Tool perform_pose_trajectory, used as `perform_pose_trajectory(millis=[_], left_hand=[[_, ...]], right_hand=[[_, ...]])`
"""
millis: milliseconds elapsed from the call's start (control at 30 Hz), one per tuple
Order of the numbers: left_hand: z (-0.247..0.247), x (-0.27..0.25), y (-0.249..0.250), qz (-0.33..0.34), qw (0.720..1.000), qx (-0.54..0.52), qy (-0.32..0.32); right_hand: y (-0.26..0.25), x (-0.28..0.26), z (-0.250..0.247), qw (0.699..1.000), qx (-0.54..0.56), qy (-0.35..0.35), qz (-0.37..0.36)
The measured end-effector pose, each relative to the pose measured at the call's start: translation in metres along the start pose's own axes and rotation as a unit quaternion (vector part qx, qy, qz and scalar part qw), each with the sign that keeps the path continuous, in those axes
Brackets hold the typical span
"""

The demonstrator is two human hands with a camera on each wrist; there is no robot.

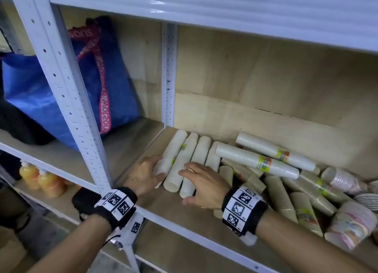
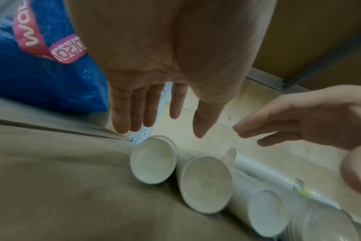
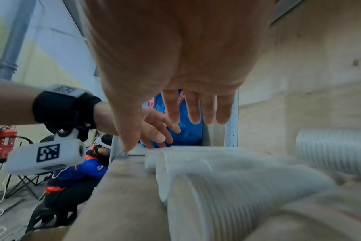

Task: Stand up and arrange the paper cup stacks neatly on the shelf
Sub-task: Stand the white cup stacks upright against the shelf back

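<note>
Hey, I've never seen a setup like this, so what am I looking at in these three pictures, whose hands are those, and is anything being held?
No machine here: a person wears a head camera and one camera on each wrist. The head view shows both hands over a wooden shelf. Long white paper cup stacks lie flat, side by side; brown and patterned stacks lie jumbled to the right. A blue woven bag stands in the neighbouring bay. The left hand and right hand have straight, spread fingers and hold nothing.
</note>
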State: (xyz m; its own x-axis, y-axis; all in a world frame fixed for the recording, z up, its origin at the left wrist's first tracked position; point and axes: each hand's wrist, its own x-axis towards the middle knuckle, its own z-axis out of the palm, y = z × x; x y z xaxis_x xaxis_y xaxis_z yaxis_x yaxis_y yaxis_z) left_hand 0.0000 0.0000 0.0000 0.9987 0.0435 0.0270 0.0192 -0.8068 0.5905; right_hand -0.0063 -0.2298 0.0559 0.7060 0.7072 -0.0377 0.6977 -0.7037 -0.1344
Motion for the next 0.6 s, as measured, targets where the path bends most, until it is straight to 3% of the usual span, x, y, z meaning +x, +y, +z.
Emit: perform_pose_trajectory(millis=[167,300,600], left_hand=[[0.005,-0.005,0.004,-0.031,0.999,0.016,-0.005],[0.011,-0.007,0.007,-0.053,0.998,0.037,0.001],[0.01,-0.009,0.015,-0.057,0.996,0.065,-0.011]], right_hand=[[0.003,0.018,0.024,0.999,-0.033,-0.037,0.019],[0.008,0.021,0.04,0.998,-0.061,-0.029,0.016],[-0.002,0.024,0.042,0.991,-0.13,-0.04,0.011]])
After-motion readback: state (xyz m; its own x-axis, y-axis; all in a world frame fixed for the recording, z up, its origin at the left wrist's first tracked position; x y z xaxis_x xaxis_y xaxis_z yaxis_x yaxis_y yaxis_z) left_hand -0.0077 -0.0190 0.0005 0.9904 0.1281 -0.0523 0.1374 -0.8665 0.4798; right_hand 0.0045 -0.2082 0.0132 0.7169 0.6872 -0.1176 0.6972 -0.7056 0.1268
